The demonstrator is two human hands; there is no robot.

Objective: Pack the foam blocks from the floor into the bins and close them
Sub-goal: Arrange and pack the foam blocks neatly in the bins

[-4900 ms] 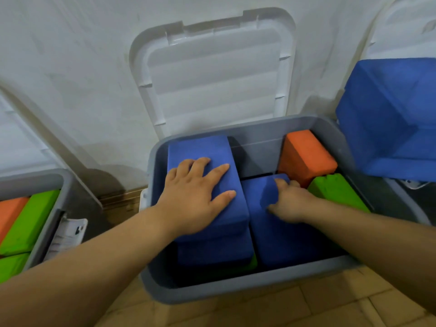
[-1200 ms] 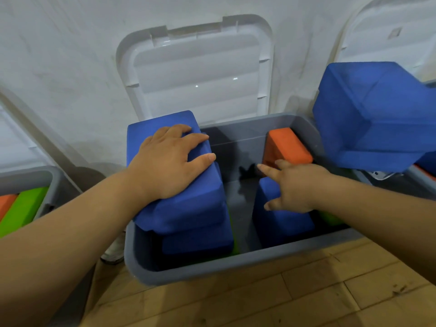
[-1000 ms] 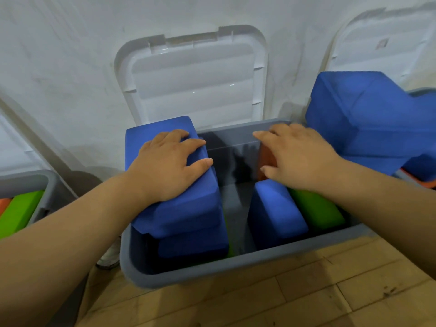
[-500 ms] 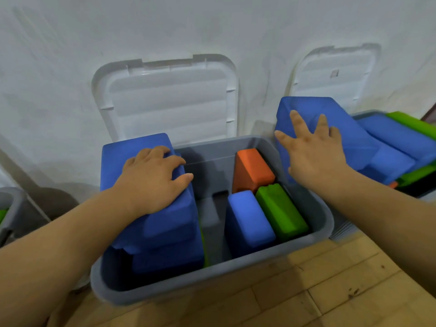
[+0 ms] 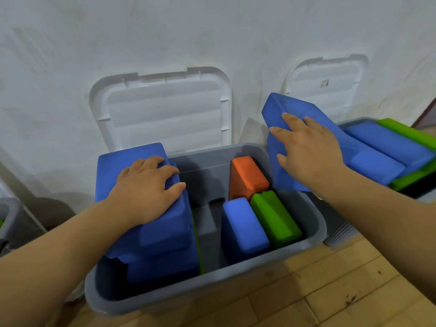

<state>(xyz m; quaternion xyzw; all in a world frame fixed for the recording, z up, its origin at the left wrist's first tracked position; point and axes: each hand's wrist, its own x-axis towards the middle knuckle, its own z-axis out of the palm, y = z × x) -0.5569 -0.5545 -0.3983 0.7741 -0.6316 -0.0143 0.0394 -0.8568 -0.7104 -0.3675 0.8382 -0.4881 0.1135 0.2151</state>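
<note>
An open grey bin sits on the floor in front of me. My left hand lies on top of a tilted blue foam block, which rests on another blue block at the bin's left side. The fingertips reach the tilted block's right edge. On the bin's right side are an orange block, a small blue block and a green block. My right hand rests with spread fingers on a large tilted blue block at the left end of the right bin.
The middle bin's white lid leans against the wall, and so does the right bin's lid. The right bin holds more blue blocks and a green one. A third bin's corner shows at the far left. Wooden floor lies in front.
My right hand left the blocks inside the middle bin and moved up and right onto the large blue block in the right bin. My left hand stayed on its tilted blue block.
</note>
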